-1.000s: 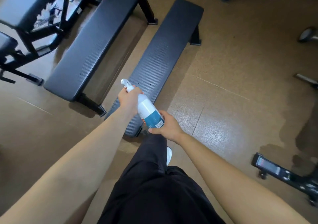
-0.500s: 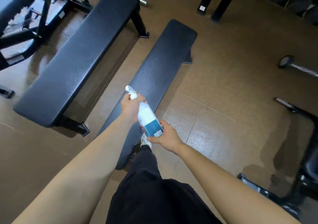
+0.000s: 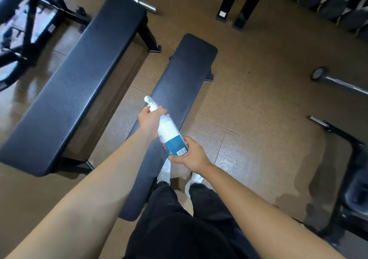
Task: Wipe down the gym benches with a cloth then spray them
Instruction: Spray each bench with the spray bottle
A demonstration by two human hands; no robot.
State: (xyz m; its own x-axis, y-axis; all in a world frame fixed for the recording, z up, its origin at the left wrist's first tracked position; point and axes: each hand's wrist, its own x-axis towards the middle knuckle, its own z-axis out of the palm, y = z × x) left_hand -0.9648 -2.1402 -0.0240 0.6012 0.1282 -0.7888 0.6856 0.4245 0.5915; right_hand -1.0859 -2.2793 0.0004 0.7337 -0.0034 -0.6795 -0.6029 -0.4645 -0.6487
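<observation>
Presently, the wide black padded bench (image 3: 65, 99) at your left showed no visible spray, though wetness could not be judged. Your left hand (image 3: 148, 122) gripped the neck of the white plastic spray bottle with the teal label (image 3: 169, 133), its nozzle pointing ahead over the narrow black textured flat bench (image 3: 179, 75). Your right hand (image 3: 191, 156) clasped the bottle's base. No cloth was in view, so wiping appeared finished. Spraying appeared to be starting, with both benches probably left to do.
</observation>
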